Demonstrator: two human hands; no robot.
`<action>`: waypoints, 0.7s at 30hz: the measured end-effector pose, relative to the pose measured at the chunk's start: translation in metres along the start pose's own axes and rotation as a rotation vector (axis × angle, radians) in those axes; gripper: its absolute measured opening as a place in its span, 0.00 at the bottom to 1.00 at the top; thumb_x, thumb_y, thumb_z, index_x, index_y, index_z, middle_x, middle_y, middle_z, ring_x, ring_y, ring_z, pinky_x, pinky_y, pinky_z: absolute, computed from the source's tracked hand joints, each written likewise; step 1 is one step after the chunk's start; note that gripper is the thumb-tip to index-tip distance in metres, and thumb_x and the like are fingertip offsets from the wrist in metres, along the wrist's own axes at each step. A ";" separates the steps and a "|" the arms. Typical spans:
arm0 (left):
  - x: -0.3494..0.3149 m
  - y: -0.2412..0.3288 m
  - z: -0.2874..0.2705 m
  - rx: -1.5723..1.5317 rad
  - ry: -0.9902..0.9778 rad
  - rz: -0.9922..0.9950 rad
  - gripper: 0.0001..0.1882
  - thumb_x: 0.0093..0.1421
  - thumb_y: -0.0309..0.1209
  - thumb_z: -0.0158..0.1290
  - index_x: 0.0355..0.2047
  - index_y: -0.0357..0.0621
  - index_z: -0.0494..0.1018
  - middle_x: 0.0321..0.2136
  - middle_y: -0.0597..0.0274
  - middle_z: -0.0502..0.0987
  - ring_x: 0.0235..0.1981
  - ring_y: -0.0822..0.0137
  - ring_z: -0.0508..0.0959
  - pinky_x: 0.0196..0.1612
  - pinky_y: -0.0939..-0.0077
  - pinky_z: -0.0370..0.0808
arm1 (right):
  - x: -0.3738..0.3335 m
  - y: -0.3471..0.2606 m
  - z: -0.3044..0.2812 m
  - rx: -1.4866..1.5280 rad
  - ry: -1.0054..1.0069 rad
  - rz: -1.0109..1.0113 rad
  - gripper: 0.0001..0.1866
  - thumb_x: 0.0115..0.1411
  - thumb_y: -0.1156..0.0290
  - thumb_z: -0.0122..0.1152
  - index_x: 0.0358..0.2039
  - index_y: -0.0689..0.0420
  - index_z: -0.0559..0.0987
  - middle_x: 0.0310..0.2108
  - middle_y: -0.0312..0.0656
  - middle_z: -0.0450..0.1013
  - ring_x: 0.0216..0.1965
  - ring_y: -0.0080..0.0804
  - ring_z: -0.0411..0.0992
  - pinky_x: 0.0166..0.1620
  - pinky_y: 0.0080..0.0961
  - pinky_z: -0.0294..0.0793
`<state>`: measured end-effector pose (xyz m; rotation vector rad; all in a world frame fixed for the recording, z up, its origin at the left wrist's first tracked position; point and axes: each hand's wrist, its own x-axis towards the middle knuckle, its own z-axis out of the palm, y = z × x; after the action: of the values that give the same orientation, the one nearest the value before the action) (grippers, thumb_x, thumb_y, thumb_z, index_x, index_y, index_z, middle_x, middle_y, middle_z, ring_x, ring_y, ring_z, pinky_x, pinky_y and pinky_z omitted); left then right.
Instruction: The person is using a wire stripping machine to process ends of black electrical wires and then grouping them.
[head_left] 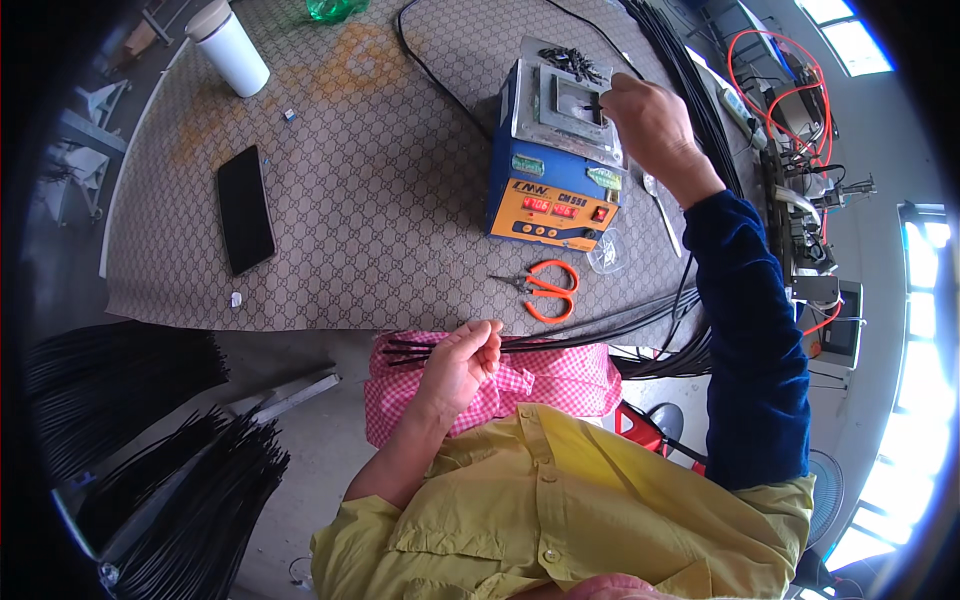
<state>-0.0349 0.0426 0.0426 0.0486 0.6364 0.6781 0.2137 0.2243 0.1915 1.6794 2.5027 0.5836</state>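
My right hand (648, 120) reaches over the solder pot (540, 205), a blue box with an orange front and a lit red display. Its fingers are pinched on a short dark cable end (594, 108), which points into the square metal well (568, 98) on top. Down at the table's front edge, my left hand (462, 368) is closed, palm turned up and thumb over curled fingers. Whatever it may hold is hidden. Black cables (570, 343) run past it across my lap, their ends (405, 352) showing left of the wrist.
Orange-handled cutters (551, 291) and a small clear dish (606, 252) lie before the pot; a spoon (663, 215) is right of it. A phone (245, 210) and white tumbler (230, 50) are on the left. Black cable bundles (200, 500) hang at lower left.
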 end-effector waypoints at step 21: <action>0.002 0.000 -0.003 -0.022 -0.014 -0.006 0.10 0.57 0.30 0.45 0.34 0.37 0.70 0.22 0.68 0.70 0.22 0.77 0.67 0.25 0.84 0.65 | 0.023 -0.007 -0.007 -0.217 -0.062 -0.162 0.02 0.44 0.77 0.56 0.21 0.56 0.75 0.28 0.38 0.68 0.35 0.31 0.70 0.38 0.23 0.71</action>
<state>-0.0355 0.0432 0.0390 0.0306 0.6152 0.6784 0.1963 0.2407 0.1993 1.3839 2.4025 0.7426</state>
